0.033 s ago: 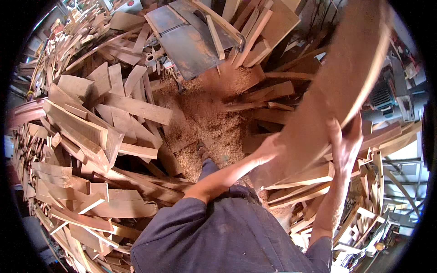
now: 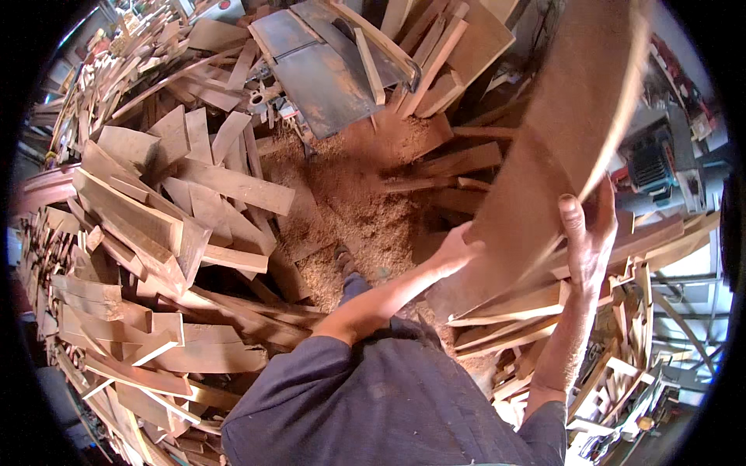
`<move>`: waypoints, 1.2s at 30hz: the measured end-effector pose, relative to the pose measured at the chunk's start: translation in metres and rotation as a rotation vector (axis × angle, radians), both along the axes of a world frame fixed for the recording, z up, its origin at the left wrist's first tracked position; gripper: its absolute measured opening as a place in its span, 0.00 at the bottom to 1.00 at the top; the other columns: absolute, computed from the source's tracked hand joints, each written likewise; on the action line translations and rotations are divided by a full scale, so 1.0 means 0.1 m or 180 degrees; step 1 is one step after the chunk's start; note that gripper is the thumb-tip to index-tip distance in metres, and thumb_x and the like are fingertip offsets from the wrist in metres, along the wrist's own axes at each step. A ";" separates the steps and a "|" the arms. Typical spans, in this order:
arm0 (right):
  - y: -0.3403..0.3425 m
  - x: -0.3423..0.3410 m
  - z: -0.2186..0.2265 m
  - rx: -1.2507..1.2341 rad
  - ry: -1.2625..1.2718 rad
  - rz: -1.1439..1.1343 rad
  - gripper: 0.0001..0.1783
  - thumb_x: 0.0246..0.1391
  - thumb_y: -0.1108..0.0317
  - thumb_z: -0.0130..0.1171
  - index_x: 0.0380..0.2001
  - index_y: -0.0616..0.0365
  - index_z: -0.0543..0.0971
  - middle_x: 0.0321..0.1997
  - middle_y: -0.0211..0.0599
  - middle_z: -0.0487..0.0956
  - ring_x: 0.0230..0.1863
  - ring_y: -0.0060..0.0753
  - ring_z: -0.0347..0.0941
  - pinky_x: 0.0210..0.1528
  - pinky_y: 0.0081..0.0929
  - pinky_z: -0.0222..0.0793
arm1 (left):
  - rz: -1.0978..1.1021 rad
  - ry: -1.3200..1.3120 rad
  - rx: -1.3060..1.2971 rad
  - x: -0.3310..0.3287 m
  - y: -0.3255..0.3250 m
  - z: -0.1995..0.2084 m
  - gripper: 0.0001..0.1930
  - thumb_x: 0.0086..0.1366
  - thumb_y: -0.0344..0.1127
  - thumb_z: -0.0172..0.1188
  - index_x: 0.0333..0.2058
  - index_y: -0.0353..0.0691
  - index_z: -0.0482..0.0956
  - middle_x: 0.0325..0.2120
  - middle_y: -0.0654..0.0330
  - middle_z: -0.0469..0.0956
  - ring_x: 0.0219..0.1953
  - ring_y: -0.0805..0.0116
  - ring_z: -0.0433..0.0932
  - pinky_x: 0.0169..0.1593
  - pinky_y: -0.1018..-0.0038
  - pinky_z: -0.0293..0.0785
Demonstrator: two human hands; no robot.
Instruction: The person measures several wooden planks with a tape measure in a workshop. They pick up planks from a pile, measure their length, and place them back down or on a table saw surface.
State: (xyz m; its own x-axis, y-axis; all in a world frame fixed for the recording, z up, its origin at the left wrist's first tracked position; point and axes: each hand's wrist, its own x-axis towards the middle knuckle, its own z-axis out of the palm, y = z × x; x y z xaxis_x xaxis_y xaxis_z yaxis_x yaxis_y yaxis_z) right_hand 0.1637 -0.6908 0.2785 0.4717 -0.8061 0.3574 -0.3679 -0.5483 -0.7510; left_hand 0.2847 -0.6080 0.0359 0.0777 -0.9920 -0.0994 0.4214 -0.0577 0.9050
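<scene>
The head view showed a long brown board [image 2: 556, 147] rising from lower centre to the upper right, its far end blurred. The left hand [image 2: 457, 252] had its grip closed at the lower left edge; the right hand's [image 2: 589, 245] thumb and fingers straddled the pale edge, too hidden to tell how firmly. Held so low, the board could have tipped or knocked the stacked offcuts [image 2: 225, 185] at left; loose sawdust [image 2: 369, 233] at centre might have made footing slippery. The board looked flat and smooth, the offcuts rough-sawn and angular, the sawdust crumbly.
</scene>
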 end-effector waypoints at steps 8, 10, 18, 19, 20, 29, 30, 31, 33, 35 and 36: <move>0.04 0.18 -1.38 0.1684 0.1452 0.0219 0.60 0.48 0.34 0.72 0.71 0.65 0.60 0.67 0.55 0.71 0.65 0.51 0.72 0.66 0.50 0.71 | 0.1159 0.0254 -0.0097 1.19 -0.19 -0.25 0.61 0.47 0.91 0.49 0.53 0.31 0.73 0.48 0.50 0.78 0.54 0.55 0.76 0.61 0.41 0.68; 0.07 -0.31 -2.11 0.1647 0.2023 0.0311 0.56 0.48 0.39 0.75 0.69 0.64 0.64 0.69 0.54 0.71 0.67 0.51 0.70 0.65 0.48 0.72 | 0.1275 0.0698 -0.0108 1.46 -0.16 -0.33 0.62 0.45 0.92 0.49 0.56 0.33 0.71 0.54 0.45 0.75 0.58 0.48 0.74 0.63 0.34 0.64; -0.07 0.20 -2.47 0.1799 0.2178 -0.0200 0.34 0.52 0.53 0.72 0.58 0.61 0.78 0.47 0.48 0.85 0.51 0.42 0.83 0.55 0.37 0.76 | 0.0636 0.2858 -0.1834 2.44 -0.01 -0.91 0.23 0.73 0.53 0.55 0.59 0.47 0.74 0.43 0.54 0.81 0.45 0.52 0.81 0.51 0.55 0.79; -0.26 0.34 -2.60 0.1501 0.2243 -0.0142 0.32 0.52 0.53 0.72 0.56 0.61 0.79 0.44 0.48 0.86 0.48 0.41 0.84 0.54 0.36 0.77 | 0.0619 0.2855 -0.1888 2.46 -0.02 -0.87 0.23 0.74 0.52 0.54 0.60 0.47 0.73 0.44 0.54 0.79 0.46 0.51 0.80 0.53 0.54 0.76; -0.46 0.64 -2.67 0.1331 0.1984 0.0007 0.31 0.53 0.53 0.71 0.56 0.61 0.80 0.43 0.48 0.86 0.47 0.42 0.84 0.52 0.37 0.77 | 0.0610 0.2835 -0.1952 2.49 -0.01 -0.84 0.22 0.74 0.50 0.54 0.61 0.47 0.72 0.45 0.54 0.78 0.47 0.49 0.78 0.56 0.53 0.72; -2.13 4.08 -3.27 0.0765 0.1935 0.0698 0.39 0.57 0.44 0.60 0.65 0.56 0.68 0.54 0.55 0.80 0.51 0.53 0.80 0.54 0.45 0.75 | 0.1138 0.3235 -0.1951 2.58 0.05 -0.77 0.22 0.76 0.52 0.48 0.61 0.49 0.72 0.52 0.55 0.77 0.51 0.47 0.77 0.55 0.49 0.72; -2.27 4.37 -3.39 0.0833 0.1944 0.0635 0.42 0.57 0.44 0.60 0.68 0.58 0.64 0.55 0.56 0.79 0.52 0.56 0.80 0.55 0.47 0.75 | 0.1312 0.3115 -0.1788 2.60 0.02 -0.47 0.22 0.76 0.52 0.47 0.61 0.49 0.72 0.52 0.56 0.77 0.51 0.48 0.77 0.56 0.48 0.70; -2.35 4.64 -3.48 0.1088 0.1990 0.0590 0.45 0.57 0.44 0.59 0.69 0.59 0.60 0.57 0.57 0.78 0.53 0.60 0.79 0.56 0.49 0.75 | 0.1603 0.3141 -0.1681 2.58 0.00 -0.40 0.22 0.77 0.53 0.45 0.60 0.49 0.72 0.51 0.57 0.77 0.50 0.49 0.77 0.59 0.46 0.67; -2.56 4.89 -4.07 0.0496 0.1839 0.0202 0.42 0.55 0.41 0.59 0.61 0.64 0.68 0.54 0.56 0.79 0.52 0.65 0.79 0.56 0.52 0.75 | 0.1929 0.3091 -0.1403 2.64 -0.13 -0.35 0.23 0.77 0.53 0.45 0.61 0.48 0.72 0.50 0.56 0.78 0.50 0.49 0.76 0.60 0.46 0.67; -2.68 5.01 -4.12 0.0946 0.1971 0.0452 0.38 0.55 0.41 0.58 0.56 0.63 0.73 0.52 0.57 0.80 0.49 0.65 0.79 0.54 0.53 0.76 | 0.2170 0.2520 -0.1345 2.78 -0.09 -0.59 0.23 0.77 0.53 0.44 0.60 0.46 0.73 0.50 0.55 0.77 0.50 0.49 0.76 0.64 0.47 0.66; -2.73 5.03 -4.11 0.1167 0.2039 0.0597 0.36 0.55 0.41 0.58 0.54 0.63 0.75 0.52 0.57 0.81 0.48 0.65 0.80 0.54 0.53 0.76 | 0.2312 0.2681 -0.1195 2.79 -0.06 -0.60 0.23 0.77 0.52 0.44 0.60 0.46 0.73 0.50 0.55 0.77 0.50 0.49 0.76 0.64 0.48 0.66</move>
